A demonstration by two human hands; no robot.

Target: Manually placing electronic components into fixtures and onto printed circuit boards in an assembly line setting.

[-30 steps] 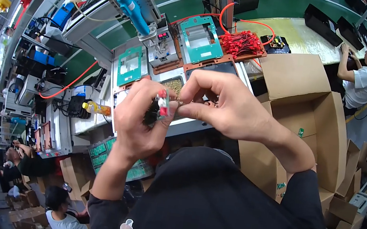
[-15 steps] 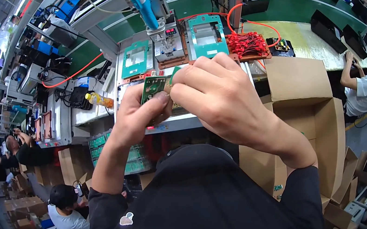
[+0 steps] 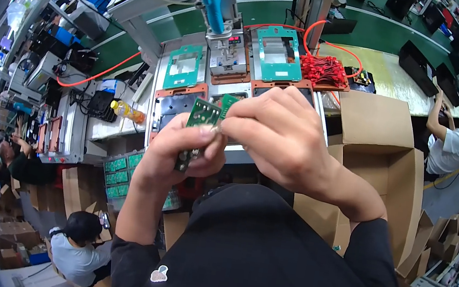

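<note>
In front of my chest, my left hand (image 3: 182, 147) is closed round a green circuit board (image 3: 203, 111), its thumb pressed on the board's face. Solder points show on the board, and its lower part sticks out below the thumb. My right hand (image 3: 287, 129) is closed in a pinch at a smaller green board piece (image 3: 227, 103) right beside the first. Whether the two pieces are joined is hard to make out. My right fingertips almost meet my left thumb, and the fingers partly cover the smaller piece.
Beyond my hands stands a press fixture with a blue cylinder driver (image 3: 209, 2), between teal frames (image 3: 183, 68) on the bench. Red wired parts (image 3: 323, 71) lie heaped to its right. An open cardboard box (image 3: 379, 182) is at my right, trays of green boards (image 3: 119, 175) at lower left, a bottle (image 3: 127, 111) on the left.
The board in my left hand has tilted, and the smaller piece beside it shows more. My right hand has dropped slightly and its fingers have shifted. The whole view has moved a little.
</note>
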